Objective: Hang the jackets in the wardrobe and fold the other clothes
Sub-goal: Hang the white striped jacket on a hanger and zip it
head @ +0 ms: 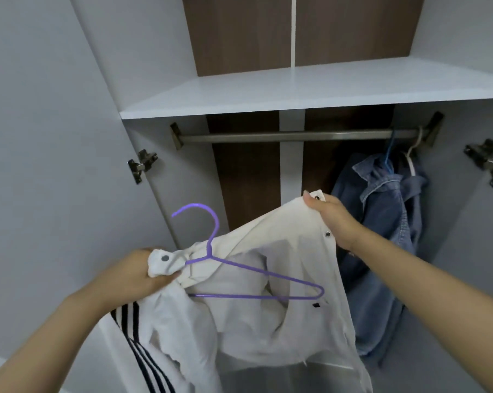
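Note:
A white jacket (271,316) with metal snap buttons and black sleeve stripes hangs between my two hands in front of the open wardrobe. My left hand (137,275) grips its collar end at the lower left, right beside the neck of a purple hanger (248,272). The hanger lies partly inside the jacket, its hook pointing up and left. My right hand (331,219) grips the other front edge, higher up at the right. The metal rail (285,136) runs above, under the white shelf (310,89).
Two denim jackets (381,222) hang at the right end of the rail, on a blue and a white hanger. The wardrobe doors stand open on both sides, with hinges (142,164) on the side walls. The rail's left and middle stretch is bare.

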Available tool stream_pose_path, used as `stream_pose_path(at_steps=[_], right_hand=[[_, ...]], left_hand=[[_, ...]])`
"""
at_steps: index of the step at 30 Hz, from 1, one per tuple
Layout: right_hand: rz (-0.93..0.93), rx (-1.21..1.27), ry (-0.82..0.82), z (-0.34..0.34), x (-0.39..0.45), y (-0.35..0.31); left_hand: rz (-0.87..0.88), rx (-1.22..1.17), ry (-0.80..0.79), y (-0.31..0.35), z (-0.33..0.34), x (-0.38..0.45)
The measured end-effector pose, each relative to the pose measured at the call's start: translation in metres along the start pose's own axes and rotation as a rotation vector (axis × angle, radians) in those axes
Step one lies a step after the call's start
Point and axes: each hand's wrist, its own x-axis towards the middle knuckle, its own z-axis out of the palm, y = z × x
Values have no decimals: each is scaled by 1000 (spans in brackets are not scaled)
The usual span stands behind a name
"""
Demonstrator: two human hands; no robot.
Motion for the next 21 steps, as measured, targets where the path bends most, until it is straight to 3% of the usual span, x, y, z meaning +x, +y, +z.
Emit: stream_pose_path(at_steps=[3, 8, 13, 18, 20, 21], right_hand=[[20, 113, 17, -5, -7, 0], [-2, 136, 60, -7, -9, 12], [-13, 54, 170, -5, -5, 35], [-313, -176, 363, -13, -2, 58], [-274, -216, 259, -20, -4, 63], [-208, -221, 130, -24, -6, 65]], left_hand=[[58, 256, 71, 3, 0, 6], [-11, 702, 173, 10, 7, 19], [59, 992, 7, 34, 22, 34], [237, 830, -15, 38, 30, 49], [259, 629, -4, 30, 30, 55], [246, 551, -16, 27, 30, 58]])
